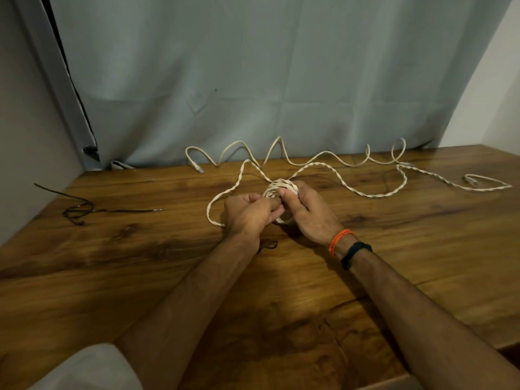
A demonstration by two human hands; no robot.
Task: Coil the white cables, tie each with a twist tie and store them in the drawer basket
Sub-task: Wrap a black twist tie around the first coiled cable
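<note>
Both hands are on the coil (281, 190) mid-table (140, 263): right hand (306, 212) wrapped around it, left hand (250, 213) pinching the cable's (349, 187) loose loop. Second cable (309, 159) is sprawled along the curtain (253, 80), black ties (81, 211) off to the left.

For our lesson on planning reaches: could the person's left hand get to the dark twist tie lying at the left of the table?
Probably yes. Bare table lies between the left hand and the dark twist tie, but the hand would first have to release the white cable coil.

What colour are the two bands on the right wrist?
One orange band and one black band, seen in the head view.
</note>
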